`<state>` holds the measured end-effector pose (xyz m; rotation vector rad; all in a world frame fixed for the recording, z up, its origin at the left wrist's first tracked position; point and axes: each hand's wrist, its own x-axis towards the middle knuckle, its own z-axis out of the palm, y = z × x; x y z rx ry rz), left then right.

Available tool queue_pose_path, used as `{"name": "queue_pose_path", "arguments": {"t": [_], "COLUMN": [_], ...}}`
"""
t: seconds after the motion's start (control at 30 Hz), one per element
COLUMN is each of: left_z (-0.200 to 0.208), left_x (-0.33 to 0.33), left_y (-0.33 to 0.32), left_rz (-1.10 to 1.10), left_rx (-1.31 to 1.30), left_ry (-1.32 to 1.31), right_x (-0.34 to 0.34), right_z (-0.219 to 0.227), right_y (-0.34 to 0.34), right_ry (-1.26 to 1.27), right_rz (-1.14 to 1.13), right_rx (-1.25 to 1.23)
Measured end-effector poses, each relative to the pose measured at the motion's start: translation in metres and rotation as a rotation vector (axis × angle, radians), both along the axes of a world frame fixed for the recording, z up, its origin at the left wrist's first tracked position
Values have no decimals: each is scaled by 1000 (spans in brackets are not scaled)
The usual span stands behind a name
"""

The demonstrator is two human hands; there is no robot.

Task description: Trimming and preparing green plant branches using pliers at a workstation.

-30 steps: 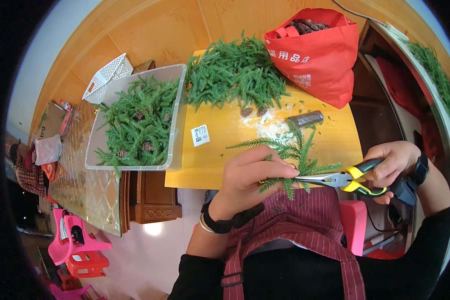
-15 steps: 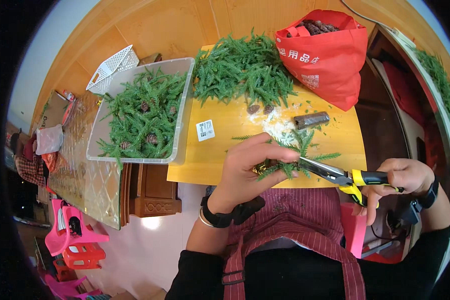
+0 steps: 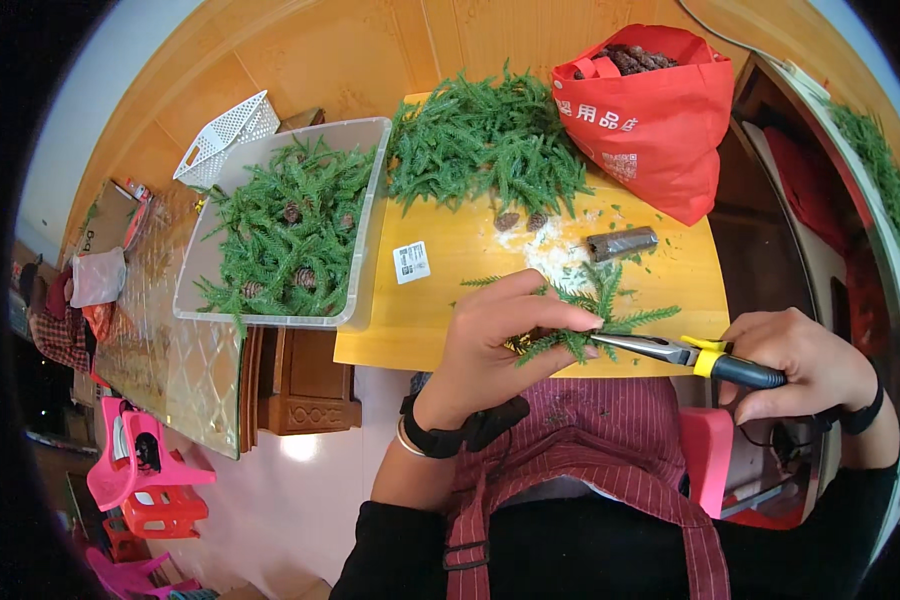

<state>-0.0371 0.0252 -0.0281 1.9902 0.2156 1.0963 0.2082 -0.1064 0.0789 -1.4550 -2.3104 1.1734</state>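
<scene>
Over the near edge of the yellow table my left hand (image 3: 505, 345) pinches a green pine sprig (image 3: 610, 318) between thumb and fingers. My right hand (image 3: 800, 365) is closed round the black-and-yellow handles of long-nose pliers (image 3: 660, 347). The jaws point left and reach into the sprig's stem end at my left fingertips; what lies between them is hidden. Beyond my hands, white powder (image 3: 558, 258) and green bits are scattered on the table, beside a dark wrapped roll (image 3: 622, 243) and small brown cones (image 3: 537, 221).
A clear plastic bin (image 3: 368, 240) of pine sprigs and cones stands left. Loose sprigs (image 3: 480, 140) are heaped at the back, by a red bag (image 3: 660, 130) of pine cones. A white label (image 3: 411, 262) lies on the yellow table (image 3: 440, 320). Pink and red stools (image 3: 135, 470) stand lower left.
My right hand has rolled over, turning the pliers, and its fingers have drawn in round the handles, which now lie closer together. My left hand and the sprig have barely moved.
</scene>
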Motion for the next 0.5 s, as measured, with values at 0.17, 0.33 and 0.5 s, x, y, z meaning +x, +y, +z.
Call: {"name": "queue_pose_path", "arguments": {"t": [0.17, 0.33, 0.5], "left_z": [-2, -2, -4], "left_x": [-4, -6, -5], "left_y": [2, 2, 5], "left_rz": [-19, -59, -80], "left_rx": [16, -2, 38], "left_ry": [10, -11, -45], "right_x": [5, 14, 20], "right_z": [-9, -19, -17], "right_y": [0, 0, -4], "right_ry": [213, 389, 445], "right_rz": [-47, -65, -197], "right_rx": [-136, -308, -553]}}
